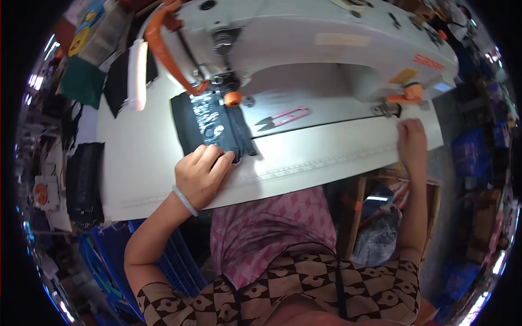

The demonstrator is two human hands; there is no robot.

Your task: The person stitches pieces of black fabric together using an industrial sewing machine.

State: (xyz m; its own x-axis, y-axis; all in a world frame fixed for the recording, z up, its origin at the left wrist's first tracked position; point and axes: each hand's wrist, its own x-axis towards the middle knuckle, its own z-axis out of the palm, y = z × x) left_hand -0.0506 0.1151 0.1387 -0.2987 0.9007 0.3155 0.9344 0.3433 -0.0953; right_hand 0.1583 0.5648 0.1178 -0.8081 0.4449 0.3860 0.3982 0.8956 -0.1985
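Observation:
My left hand [201,174] is closed on the near edge of a dark fabric piece [185,122], its fingers curled over the cloth. A shiny, clear plastic-like strip [208,122] runs down the middle of the piece. The far end of the cloth lies under the needle area of a white sewing machine [304,46]. My right hand [411,142] is at the right end of the bed, just below a metal part with an orange lever [405,98]. Its fingers are bent and close together; what they hold, if anything, is hidden.
Pink-handled thread snips [283,118] lie on the machine bed, right of the cloth. Printed ruler marks [326,161] run along the white table. A dark fabric stack [85,182] sits at the left edge. A lit white lamp [138,76] stands left of the needle.

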